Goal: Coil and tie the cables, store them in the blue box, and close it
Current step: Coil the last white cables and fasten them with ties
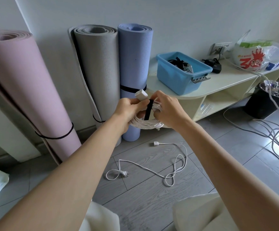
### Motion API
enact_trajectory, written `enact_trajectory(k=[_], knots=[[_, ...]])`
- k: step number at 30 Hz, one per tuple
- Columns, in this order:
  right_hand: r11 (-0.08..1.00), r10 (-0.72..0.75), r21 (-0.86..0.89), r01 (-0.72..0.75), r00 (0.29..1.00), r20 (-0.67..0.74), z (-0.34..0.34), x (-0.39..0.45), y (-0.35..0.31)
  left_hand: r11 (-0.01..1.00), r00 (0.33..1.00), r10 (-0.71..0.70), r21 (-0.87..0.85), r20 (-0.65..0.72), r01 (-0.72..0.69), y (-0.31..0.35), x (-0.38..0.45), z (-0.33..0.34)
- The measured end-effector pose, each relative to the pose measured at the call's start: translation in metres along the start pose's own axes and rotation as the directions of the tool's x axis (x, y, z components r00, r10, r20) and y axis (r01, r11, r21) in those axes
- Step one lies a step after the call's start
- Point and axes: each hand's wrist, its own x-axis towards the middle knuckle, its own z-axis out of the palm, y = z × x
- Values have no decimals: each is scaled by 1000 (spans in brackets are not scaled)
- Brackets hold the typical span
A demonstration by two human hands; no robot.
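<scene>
A coiled white cable (145,124) is held in the air in front of me. My left hand (127,110) grips the coil on its left side, with a white plug end (141,95) sticking up above the fingers. My right hand (167,109) holds the coil's right side and pinches the top of a black strap (148,110) that hangs across the coil. The open blue box (183,72) stands on the low shelf unit behind, with dark cables inside. A second white cable (152,167) lies loose on the floor below.
Three rolled mats, pink (27,90), grey (98,72) and blue (133,64), lean on the wall. The pale shelf unit (227,82) also carries a black adapter (216,65) and a plastic bag (252,55). A black bin (267,100) and tangled grey cables (278,135) occupy the floor at right.
</scene>
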Motion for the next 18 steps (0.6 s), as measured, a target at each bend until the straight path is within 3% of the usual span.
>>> enact_trajectory(k=[5, 8, 11, 14, 18], knots=[[984, -170, -67, 168, 985, -39, 3, -5, 2, 996, 1000, -27, -87, 9, 27, 0, 1, 0], [922, -377, -168, 350, 909, -180, 3, -5, 4, 982, 997, -72, -175, 7, 72, 2, 1, -2], [850, -511, -269, 453, 833, -212, 4, -5, 7, 974, 995, -98, -202, 21, 100, 3, 1, -3], [837, -541, -226, 498, 813, -214, 6, -4, 9, 979, 994, -106, -174, 23, 108, 2, 1, -7], [886, -455, -30, 463, 856, -244, 1, -4, 7, 990, 995, -90, -108, 41, 94, 2, -2, -8]])
